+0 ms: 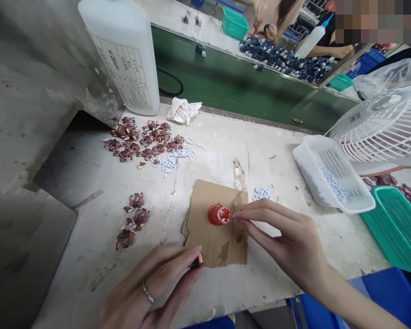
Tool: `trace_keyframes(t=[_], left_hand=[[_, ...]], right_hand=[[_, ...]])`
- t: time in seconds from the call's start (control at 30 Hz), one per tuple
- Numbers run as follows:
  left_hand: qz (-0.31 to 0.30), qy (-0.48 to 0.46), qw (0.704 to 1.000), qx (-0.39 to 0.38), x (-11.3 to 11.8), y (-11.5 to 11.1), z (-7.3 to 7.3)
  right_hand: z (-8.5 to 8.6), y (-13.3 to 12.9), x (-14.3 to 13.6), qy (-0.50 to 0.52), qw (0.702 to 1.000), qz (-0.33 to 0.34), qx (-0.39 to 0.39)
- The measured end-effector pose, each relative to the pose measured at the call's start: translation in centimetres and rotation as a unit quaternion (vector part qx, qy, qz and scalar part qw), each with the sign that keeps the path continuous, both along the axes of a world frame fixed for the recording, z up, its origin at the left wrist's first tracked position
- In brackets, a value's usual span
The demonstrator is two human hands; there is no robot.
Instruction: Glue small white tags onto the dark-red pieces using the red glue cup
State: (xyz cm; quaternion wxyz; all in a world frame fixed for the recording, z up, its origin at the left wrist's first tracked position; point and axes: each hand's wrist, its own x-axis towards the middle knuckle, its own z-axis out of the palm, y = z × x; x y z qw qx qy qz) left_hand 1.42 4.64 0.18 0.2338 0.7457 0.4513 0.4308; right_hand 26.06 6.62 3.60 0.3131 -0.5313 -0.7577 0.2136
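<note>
Head view: your right hand [287, 237] pinches a thin stick, tip at the red glue cap [219, 214] on the cardboard sheet [208, 237]; dip lightly. Near the cardboard's front edge, your left hand [150, 288] grips a small brown figurine [197, 262]; hold it steady. Behind the cardboard, loose white chips [260, 193] lie close.

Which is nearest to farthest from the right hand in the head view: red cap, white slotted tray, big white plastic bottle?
From the right hand:
1. Small red cap, on the cardboard, at the fingertips.
2. White slotted plastic tray, right of the hand, farther back.
3. Large white plastic bottle, far back left.
</note>
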Motion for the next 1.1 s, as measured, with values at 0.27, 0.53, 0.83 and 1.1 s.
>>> trace_keyframes(t=[0.27, 0.53, 0.83, 1.1], left_hand=[[-0.006, -0.052, 0.998, -0.029, 2.0, 0.0, 0.5], [-0.023, -0.055, 0.997, -0.04, 2.2, -0.1, 0.2], [-0.005, -0.02, 1.0, -0.02, 2.0, -0.4, 0.2], [-0.039, -0.008, 0.999, 0.003, 1.6, 0.4, 0.1]], right_hand=[[0.9, -2.2, -2.7, 0.173, 0.984, 0.008, -0.035], [0.2, -2.4, -3.6, 0.215, 0.976, 0.013, -0.041], [-0.2, -3.3, -3.1, 0.147, 0.987, 0.05, -0.03], [-0.2, -3.2, -2.8, 0.105, 0.992, 0.073, 0.011]])
